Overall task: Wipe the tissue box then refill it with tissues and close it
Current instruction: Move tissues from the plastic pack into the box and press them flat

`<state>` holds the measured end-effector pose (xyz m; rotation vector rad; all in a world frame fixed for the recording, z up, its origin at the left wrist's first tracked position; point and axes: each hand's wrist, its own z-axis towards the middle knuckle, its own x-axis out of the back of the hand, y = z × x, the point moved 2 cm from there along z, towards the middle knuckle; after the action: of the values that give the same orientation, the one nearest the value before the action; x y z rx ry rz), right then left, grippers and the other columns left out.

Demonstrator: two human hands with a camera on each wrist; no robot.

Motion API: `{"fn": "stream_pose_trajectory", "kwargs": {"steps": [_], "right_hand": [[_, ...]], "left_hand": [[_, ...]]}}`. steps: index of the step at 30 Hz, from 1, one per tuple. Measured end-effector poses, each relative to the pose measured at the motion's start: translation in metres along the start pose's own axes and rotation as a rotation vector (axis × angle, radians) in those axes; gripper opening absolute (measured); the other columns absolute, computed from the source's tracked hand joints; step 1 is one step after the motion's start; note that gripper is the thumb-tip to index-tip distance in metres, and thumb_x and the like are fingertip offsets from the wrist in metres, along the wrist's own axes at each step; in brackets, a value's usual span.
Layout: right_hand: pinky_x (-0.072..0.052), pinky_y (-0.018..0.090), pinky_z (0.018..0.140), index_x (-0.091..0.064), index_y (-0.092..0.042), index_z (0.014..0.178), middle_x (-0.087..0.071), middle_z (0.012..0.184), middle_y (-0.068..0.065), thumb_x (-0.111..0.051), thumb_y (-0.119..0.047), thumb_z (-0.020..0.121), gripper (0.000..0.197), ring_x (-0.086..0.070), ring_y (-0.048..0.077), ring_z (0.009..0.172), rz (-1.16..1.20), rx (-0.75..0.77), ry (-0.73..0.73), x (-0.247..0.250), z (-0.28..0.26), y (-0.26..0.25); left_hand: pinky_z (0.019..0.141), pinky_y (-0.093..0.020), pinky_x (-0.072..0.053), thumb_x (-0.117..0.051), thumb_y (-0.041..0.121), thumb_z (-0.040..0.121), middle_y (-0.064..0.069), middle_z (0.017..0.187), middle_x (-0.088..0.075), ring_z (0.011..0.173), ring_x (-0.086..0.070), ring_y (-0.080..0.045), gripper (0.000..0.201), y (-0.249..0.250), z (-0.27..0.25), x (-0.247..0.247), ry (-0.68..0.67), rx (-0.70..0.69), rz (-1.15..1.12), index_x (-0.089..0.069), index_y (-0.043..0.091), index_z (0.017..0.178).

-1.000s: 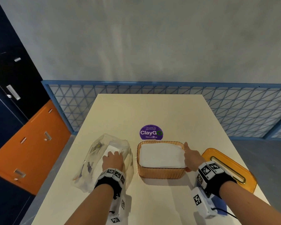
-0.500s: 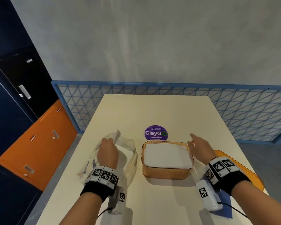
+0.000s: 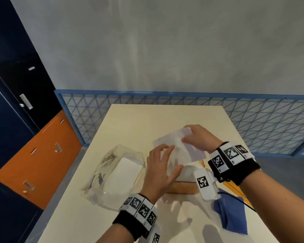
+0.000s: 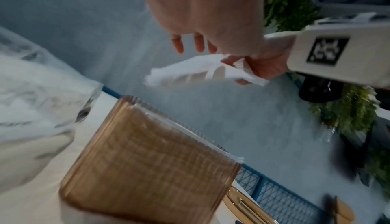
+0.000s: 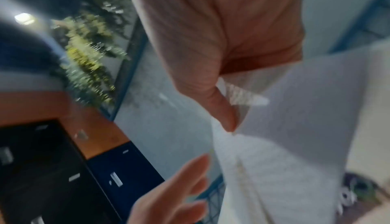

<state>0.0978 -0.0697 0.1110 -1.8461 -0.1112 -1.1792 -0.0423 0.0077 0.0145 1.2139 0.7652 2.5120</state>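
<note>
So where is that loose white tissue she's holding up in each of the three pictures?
Head: tissue right of centre, above the orange box.
Left wrist: upper middle, pinched by the right hand.
Right wrist: fills the right side.
Shared landmark: the blue lattice railing.
</note>
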Motion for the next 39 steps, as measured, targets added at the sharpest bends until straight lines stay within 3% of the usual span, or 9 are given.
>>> {"fn": "stream_pose_trajectory", "kwargs": {"steps": [2, 4, 7, 10, 14, 22, 26, 31, 39], "right_hand": [[-0.038, 0.027, 0.072, -0.064, -0.008, 0.1, -0.063, 0.099, 0.007, -0.051, -0.008, 0.088, 0.017, -0.054, 0.023, 0.092, -0.116, 0.08, 0.044, 0.01, -0.005, -0.003], [-0.037, 0.027, 0.07, -0.064, -0.009, 0.102, -0.063, 0.1, 0.005, -0.051, -0.009, 0.09, 0.018, -0.052, 0.021, 0.091, -0.138, 0.136, 0.064, 0.018, -0.011, -0.005], [-0.038, 0.02, 0.065, -0.065, -0.011, 0.1, -0.06, 0.094, -0.001, -0.052, -0.009, 0.091, 0.015, -0.052, 0.017, 0.088, -0.04, 0.214, 0.067, 0.024, -0.017, -0.001], [-0.038, 0.017, 0.066, -0.063, -0.014, 0.094, -0.061, 0.09, -0.003, -0.054, -0.006, 0.09, 0.013, -0.053, 0.012, 0.081, 0.124, 0.218, 0.076, 0.017, -0.017, 0.017], [-0.039, 0.012, 0.07, -0.059, -0.015, 0.1, -0.059, 0.098, -0.002, -0.056, 0.003, 0.085, 0.023, -0.053, 0.011, 0.088, 0.276, 0.048, 0.094, -0.019, -0.023, 0.061], [-0.045, 0.035, 0.081, -0.056, -0.006, 0.116, -0.059, 0.106, 0.01, -0.065, 0.001, 0.08, 0.038, -0.054, 0.024, 0.097, 0.519, -0.18, 0.194, -0.038, -0.016, 0.092], [-0.05, 0.041, 0.088, -0.049, -0.002, 0.123, -0.062, 0.109, 0.018, -0.062, 0.006, 0.081, 0.045, -0.058, 0.028, 0.095, 0.563, -0.343, 0.148, -0.042, -0.005, 0.098], [-0.038, 0.024, 0.054, -0.043, -0.012, 0.131, -0.048, 0.072, -0.002, -0.054, 0.001, 0.085, 0.049, -0.051, 0.023, 0.08, 0.259, -0.401, 0.161, -0.061, -0.006, 0.101], [-0.042, 0.033, 0.095, -0.025, -0.011, 0.144, -0.051, 0.129, 0.018, -0.048, 0.003, 0.089, 0.062, -0.05, 0.032, 0.12, -0.012, -0.32, 0.175, -0.078, -0.009, 0.1]], "left_hand": [[0.105, -0.009, -0.021, -0.039, 0.058, 0.09, 0.006, 0.131, -0.032, 0.123, -0.029, -0.006, 0.064, -0.009, -0.002, 0.002, 0.113, 0.192, -0.204, -0.036, 0.016, 0.138], [0.106, -0.022, -0.029, -0.05, 0.034, 0.092, -0.003, 0.137, -0.031, 0.129, -0.029, -0.014, 0.06, -0.018, 0.004, 0.004, 0.184, 0.429, -0.373, -0.025, 0.012, 0.143], [0.096, -0.029, -0.036, -0.05, 0.007, 0.093, -0.006, 0.134, -0.037, 0.128, -0.036, -0.02, 0.07, -0.024, 0.019, 0.006, 0.082, 0.657, -0.667, -0.009, 0.021, 0.148], [0.096, -0.032, -0.046, -0.048, 0.004, 0.093, -0.002, 0.115, -0.048, 0.111, -0.049, -0.017, 0.071, -0.027, 0.028, 0.005, 0.085, 0.63, -0.736, -0.008, 0.027, 0.147], [0.069, -0.011, -0.044, -0.044, -0.003, 0.091, -0.002, 0.105, -0.05, 0.097, -0.054, -0.02, 0.067, -0.024, 0.02, -0.011, 0.037, 0.629, -0.61, -0.017, 0.024, 0.146], [0.104, -0.037, -0.042, -0.038, -0.001, 0.093, -0.007, 0.132, -0.049, 0.12, -0.05, -0.024, 0.06, -0.018, 0.027, -0.021, 0.057, 0.586, -0.45, -0.021, 0.018, 0.147], [0.107, -0.045, -0.03, -0.039, 0.001, 0.091, -0.009, 0.102, -0.059, 0.106, -0.056, -0.029, 0.073, -0.028, 0.029, -0.025, -0.083, 0.832, -0.19, -0.003, 0.021, 0.151], [0.107, -0.046, -0.026, -0.043, 0.002, 0.09, -0.008, 0.115, -0.062, 0.107, -0.056, -0.024, 0.084, -0.029, 0.023, -0.034, -0.339, 0.849, 0.129, 0.011, 0.025, 0.15], [0.103, -0.044, -0.027, -0.045, 0.002, 0.089, -0.003, 0.113, -0.061, 0.109, -0.054, -0.021, 0.086, -0.035, 0.024, -0.042, -0.363, 0.716, 0.326, 0.008, 0.029, 0.15]]}}
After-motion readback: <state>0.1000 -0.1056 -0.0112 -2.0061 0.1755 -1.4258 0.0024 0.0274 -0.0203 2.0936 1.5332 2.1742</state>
